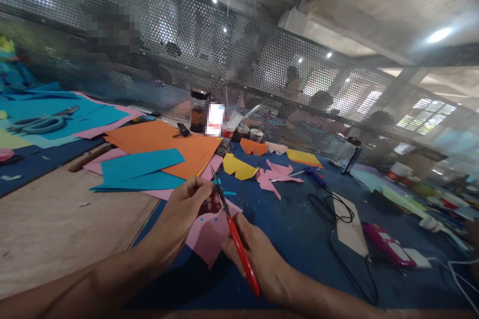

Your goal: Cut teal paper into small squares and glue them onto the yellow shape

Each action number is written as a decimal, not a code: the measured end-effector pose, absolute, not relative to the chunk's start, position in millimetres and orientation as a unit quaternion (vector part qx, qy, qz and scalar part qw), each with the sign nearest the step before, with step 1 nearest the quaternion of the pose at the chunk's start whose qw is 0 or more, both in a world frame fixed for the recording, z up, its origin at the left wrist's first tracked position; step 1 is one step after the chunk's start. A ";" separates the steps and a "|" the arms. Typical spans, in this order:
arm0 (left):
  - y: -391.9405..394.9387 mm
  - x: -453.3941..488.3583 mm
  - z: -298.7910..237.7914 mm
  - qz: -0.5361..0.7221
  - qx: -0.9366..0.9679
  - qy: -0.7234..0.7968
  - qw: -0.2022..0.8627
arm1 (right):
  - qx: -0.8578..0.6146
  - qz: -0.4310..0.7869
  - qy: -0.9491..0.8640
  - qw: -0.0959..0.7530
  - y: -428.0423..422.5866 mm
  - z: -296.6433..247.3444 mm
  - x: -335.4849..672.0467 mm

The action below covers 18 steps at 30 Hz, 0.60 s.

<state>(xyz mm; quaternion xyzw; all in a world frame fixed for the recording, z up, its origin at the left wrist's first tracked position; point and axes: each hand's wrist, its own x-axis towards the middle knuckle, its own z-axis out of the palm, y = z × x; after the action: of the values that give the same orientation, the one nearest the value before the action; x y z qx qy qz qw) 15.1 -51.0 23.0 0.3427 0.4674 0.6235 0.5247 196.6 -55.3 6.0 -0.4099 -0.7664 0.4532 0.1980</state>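
My right hand (258, 254) grips red-handled scissors (239, 249), blades pointing up and away towards a tiny blue paper scrap (218, 181). My left hand (185, 214) is pinched closed next to the blades, its fingertips at that scrap. Beneath both hands lies a pink paper piece (207, 237) with small blue dots on it, resting on the dark blue mat (299, 229).
Orange (168, 144), blue (142, 167) and pink sheets are stacked behind my hands. Yellow (239, 167) and pink cut-outs (275, 174), a black cable (337, 214), a pink device (387, 244), jars and cups lie further back. Large blue scissors (41, 122) rest far left. A perforated metal screen (262, 60) bounds the table.
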 end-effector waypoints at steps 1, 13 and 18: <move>-51.0 15.0 22.8 0.623 0.343 0.468 0.525 | -0.414 0.453 -0.764 0.196 -55.1 5.3 196.7; -51.6 16.6 23.9 0.619 0.342 0.470 0.528 | -0.416 0.469 -0.751 0.209 -55.0 1.4 195.9; -50.3 16.0 22.5 0.621 0.343 0.471 0.525 | -0.414 0.477 -0.745 0.212 -56.3 3.2 195.9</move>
<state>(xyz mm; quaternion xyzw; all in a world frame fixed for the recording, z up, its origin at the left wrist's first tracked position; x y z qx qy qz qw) 16.0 -50.3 22.5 0.3431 0.4712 0.6206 0.5246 195.9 -56.3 3.2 -0.4144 -0.7454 0.4769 0.2125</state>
